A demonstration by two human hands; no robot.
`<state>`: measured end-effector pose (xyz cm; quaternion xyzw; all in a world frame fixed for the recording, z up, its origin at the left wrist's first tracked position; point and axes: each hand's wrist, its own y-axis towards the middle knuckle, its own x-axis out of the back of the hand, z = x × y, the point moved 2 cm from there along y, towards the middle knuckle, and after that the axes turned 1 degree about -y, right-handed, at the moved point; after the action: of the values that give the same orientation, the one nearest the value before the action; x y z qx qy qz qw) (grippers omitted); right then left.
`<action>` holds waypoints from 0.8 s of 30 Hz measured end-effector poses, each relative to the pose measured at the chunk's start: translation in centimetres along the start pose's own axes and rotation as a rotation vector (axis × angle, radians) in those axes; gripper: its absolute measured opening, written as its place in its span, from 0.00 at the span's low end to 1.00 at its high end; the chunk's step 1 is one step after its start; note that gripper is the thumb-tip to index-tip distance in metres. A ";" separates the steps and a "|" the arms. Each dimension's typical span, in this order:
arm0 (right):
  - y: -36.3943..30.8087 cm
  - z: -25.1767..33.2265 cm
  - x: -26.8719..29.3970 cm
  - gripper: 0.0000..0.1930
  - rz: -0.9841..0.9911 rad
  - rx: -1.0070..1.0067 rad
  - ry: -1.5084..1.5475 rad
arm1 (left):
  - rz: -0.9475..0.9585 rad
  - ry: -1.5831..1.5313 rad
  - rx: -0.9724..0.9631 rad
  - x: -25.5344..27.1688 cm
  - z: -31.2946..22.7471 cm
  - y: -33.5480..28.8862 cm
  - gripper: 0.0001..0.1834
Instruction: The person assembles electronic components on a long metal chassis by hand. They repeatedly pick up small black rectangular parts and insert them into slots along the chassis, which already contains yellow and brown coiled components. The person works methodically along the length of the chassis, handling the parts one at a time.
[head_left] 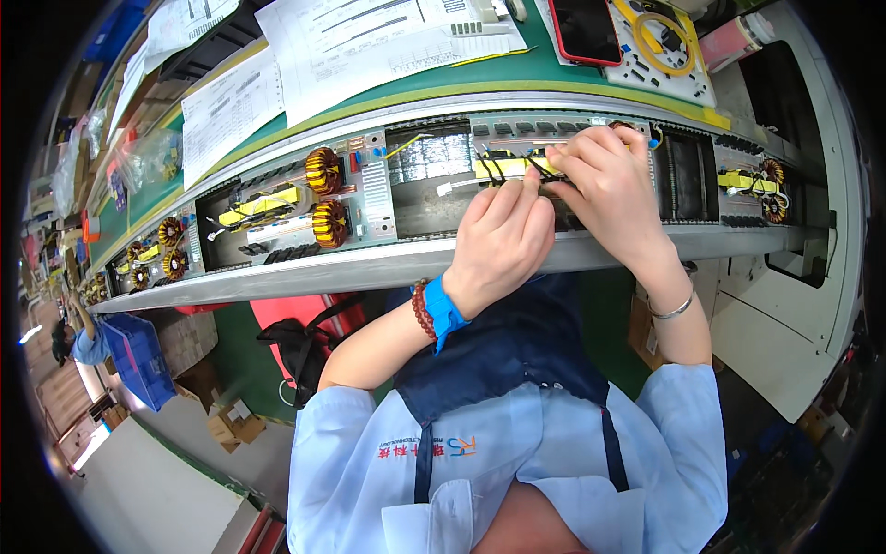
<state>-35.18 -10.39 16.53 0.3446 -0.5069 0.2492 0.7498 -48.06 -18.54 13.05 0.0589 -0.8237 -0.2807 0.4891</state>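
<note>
Both my hands meet over a circuit board on the conveyor. A long yellow-wrapped component, crossed by thin black strands, lies on that board. From its left end a white connector sticks out on short leads. My left hand is closed in a pinch at the component's near edge. Above and to the right, my right hand is closed too, its fingertips pressed together by the black strands. The fingers hide what exactly each hand pinches.
Further boards with yellow components and copper-wound ring coils stand along the conveyor, left and right. A metal rail borders its near side. Beyond lie paper sheets, a red-edged phone and a white parts tray.
</note>
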 end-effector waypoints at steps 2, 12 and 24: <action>-0.1 -0.1 0.0 0.15 0.000 -0.002 0.002 | 0.001 -0.007 -0.001 0.1 -0.1 0.1 0.11; -0.8 -0.9 1.9 0.17 -0.094 -0.026 0.088 | -0.011 -0.109 0.045 2.0 0.1 0.8 0.15; -3.7 -3.5 2.4 0.08 -0.079 -0.086 -0.004 | 0.112 -0.114 -0.098 -0.2 1.0 4.4 0.08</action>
<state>-29.61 -10.01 16.92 0.3324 -0.5044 0.1970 0.7722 -48.02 -14.32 14.79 -0.0273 -0.8374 -0.2959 0.4587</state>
